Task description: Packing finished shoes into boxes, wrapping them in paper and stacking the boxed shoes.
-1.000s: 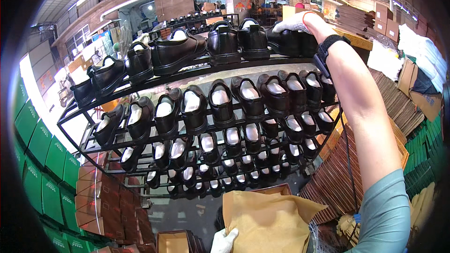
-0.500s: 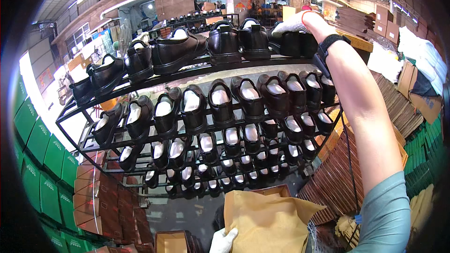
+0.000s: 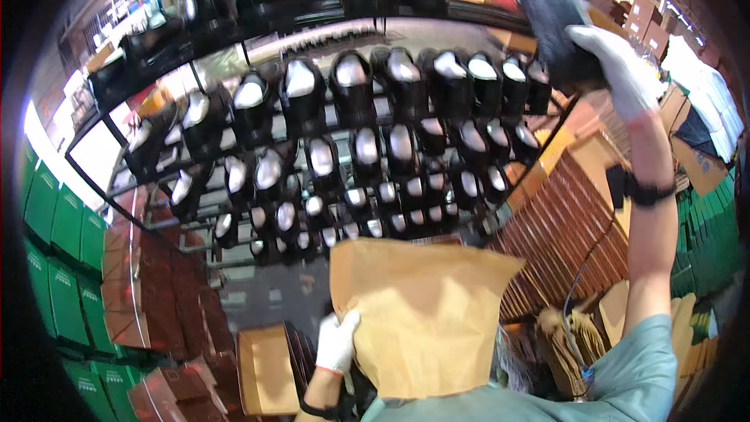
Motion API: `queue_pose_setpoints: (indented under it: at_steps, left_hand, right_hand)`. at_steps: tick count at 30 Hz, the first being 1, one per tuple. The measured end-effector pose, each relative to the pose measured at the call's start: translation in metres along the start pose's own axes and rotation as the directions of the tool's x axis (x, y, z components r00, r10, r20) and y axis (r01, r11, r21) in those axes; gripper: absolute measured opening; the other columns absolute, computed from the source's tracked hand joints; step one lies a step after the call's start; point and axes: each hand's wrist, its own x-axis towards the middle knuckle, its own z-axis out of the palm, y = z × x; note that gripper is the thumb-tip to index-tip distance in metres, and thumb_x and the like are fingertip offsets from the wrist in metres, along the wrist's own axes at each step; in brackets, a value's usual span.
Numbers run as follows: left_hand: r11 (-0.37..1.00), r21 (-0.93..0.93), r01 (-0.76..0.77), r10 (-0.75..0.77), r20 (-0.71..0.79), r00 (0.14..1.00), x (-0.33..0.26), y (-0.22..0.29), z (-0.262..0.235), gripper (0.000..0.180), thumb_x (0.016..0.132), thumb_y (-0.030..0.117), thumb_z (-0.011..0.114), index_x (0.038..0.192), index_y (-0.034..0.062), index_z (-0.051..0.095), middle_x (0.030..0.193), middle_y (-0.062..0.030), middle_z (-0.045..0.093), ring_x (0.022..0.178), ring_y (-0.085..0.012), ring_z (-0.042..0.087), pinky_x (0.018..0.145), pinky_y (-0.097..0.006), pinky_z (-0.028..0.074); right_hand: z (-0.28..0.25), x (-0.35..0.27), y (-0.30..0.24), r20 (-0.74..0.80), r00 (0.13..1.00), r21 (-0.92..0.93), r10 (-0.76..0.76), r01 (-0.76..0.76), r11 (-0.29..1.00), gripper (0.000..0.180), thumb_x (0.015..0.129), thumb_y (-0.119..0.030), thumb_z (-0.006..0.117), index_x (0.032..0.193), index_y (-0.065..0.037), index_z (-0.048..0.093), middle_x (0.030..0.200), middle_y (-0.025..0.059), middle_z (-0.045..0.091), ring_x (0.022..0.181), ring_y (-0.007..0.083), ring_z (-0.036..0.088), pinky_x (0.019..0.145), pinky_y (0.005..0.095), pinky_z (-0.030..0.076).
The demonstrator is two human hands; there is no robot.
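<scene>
the right hand (image 3: 617, 70), in a white glove, is raised high at the upper right and is closed around a dark shoe (image 3: 551, 16), gripping it from below near the heel end, so the shoe hangs in the air just off the top tier of the rack (image 3: 101, 180). the left hand (image 3: 337, 341), also gloved, is low in the middle and pinches the left edge of a brown paper bag (image 3: 426, 320), fingers curled over the paper, holding it upright in front of the body.

the shoe looks stiff in the sole and fairly solid, with a smooth, somewhat glossy upper that could slip under a cloth glove; a firm hold around the heel or under the arch seems the safest place. the bag looks light and thin, and will likely crease or flop if held only at one edge; its mouth cannot be made out, so whether anything is inside cannot be told.

the rack is a dark wire frame of several tiers, each filled with rows of black shoes (image 3: 351, 86) set toe-down, their pale insoles showing. green boxes (image 3: 58, 227) are stacked along the left, closed. brown cardboard boxes (image 3: 562, 219) stand in packed rows at the right, contents hidden. an open brown box (image 3: 266, 367) lies low beside the left hand; its inside looks bare, though blur makes that uncertain.
</scene>
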Motion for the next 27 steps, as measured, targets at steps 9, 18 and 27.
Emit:
queue_pose_setpoints:
  at_steps: [9,18,27]
  left_hand:
    - [0.999,-0.021,-0.037,0.037,-0.016,0.999,0.002,0.018,0.001,0.031,0.112,0.021,0.068,0.133,-0.0009,0.073,0.107,0.0026,0.069,0.096,-0.0084,0.060,0.088,-0.029,0.051]
    - [0.996,-0.057,-0.066,0.066,-0.002,0.998,-0.063,0.062,0.041,0.026,0.111,0.022,0.067,0.128,0.0026,0.073,0.110,-0.0035,0.076,0.098,-0.0151,0.074,0.087,-0.033,0.060]
    - [0.993,0.102,0.050,-0.054,0.034,0.998,-0.045,0.012,0.077,0.030,0.115,0.029,0.061,0.122,0.0013,0.072,0.089,0.0030,0.059,0.079,-0.0080,0.050,0.070,-0.030,0.043]
  right_hand:
    - [0.037,-0.310,0.034,0.054,0.954,-0.118,0.295,-0.287,0.951,0.114,0.092,-0.082,0.071,0.154,0.013,0.058,0.158,0.0204,0.063,0.148,0.0305,0.059,0.126,0.0426,0.042]
    - [0.099,-0.376,0.077,0.351,0.896,-0.044,0.271,-0.274,0.961,0.080,0.096,-0.068,0.072,0.137,0.000,0.074,0.166,0.0318,0.050,0.151,0.0491,0.052,0.126,0.0524,0.042]
    - [0.144,-0.414,0.089,0.491,0.861,-0.249,0.131,-0.006,0.969,0.086,0.083,-0.052,0.090,0.144,0.004,0.066,0.163,0.0347,0.045,0.140,0.0505,0.056,0.118,0.0574,0.048]
